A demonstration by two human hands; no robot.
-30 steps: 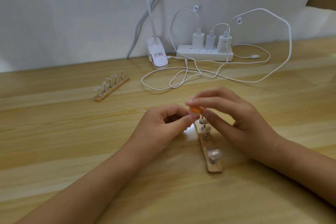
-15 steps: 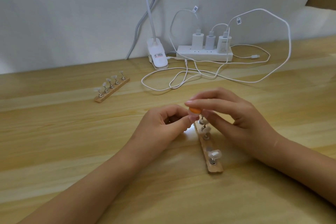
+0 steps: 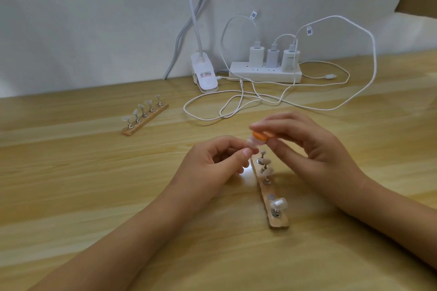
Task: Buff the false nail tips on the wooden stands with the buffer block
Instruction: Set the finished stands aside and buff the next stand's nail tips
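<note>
hold: left fingers (image 3: 246, 153) pinch a false nail tip (image 3: 251, 145), right fingers (image 3: 272, 126) grip the orange buffer block (image 3: 260, 136) against it | where: just above the wooden stand's (image 3: 280, 221) far end | step: buffing this tip | next: likely light strokes, steady pinch, then reseat it on the stand

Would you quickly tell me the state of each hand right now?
Left hand: closed, pinching a false nail tip.
Right hand: closed, holding the orange buffer block against that tip.
</note>
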